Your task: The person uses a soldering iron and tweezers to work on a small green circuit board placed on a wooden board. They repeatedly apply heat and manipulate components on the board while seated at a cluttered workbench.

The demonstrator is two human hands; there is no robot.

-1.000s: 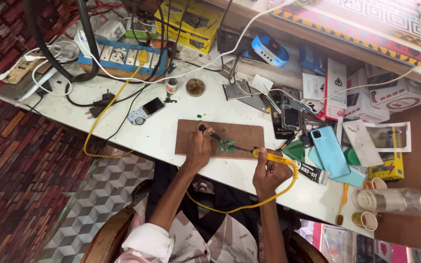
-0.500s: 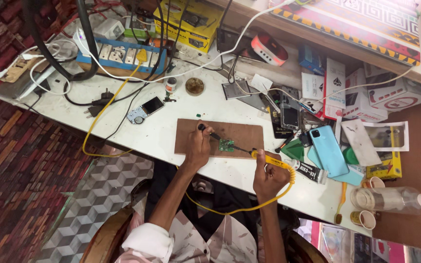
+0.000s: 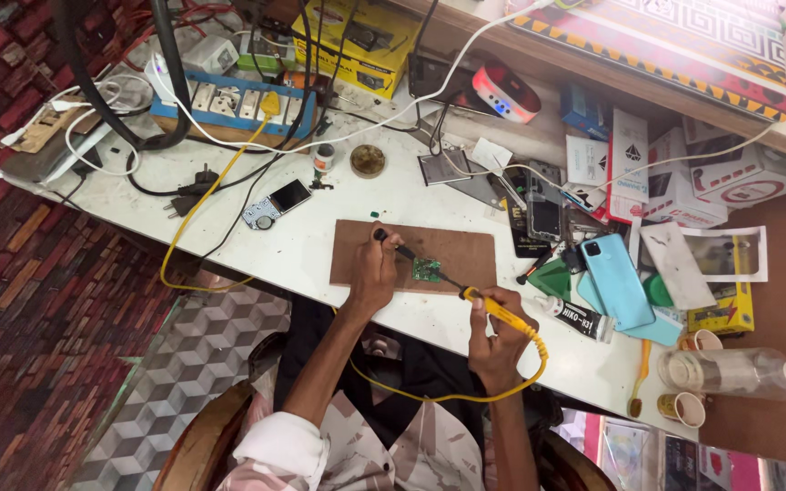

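A small green circuit board (image 3: 427, 268) lies on a brown wooden board (image 3: 448, 250) on the white table (image 3: 320, 264). My right hand (image 3: 497, 338) grips a yellow-handled soldering iron (image 3: 493, 311), its tip reaching toward the circuit board. My left hand (image 3: 374, 270) holds a thin dark tool (image 3: 393, 244) whose end points at the same circuit board. A yellow cable (image 3: 452, 393) loops from the iron down past my lap.
A light blue phone (image 3: 617, 280), a black tube (image 3: 577, 316) and a green pick lie right of the board. A small phone (image 3: 277, 202), plugs and a blue power strip (image 3: 229, 102) are at the left. Boxes, cups and a clear bottle (image 3: 739, 373) crowd the right.
Both hands stay at the circuit board with only slight shifts. The view has moved a little.
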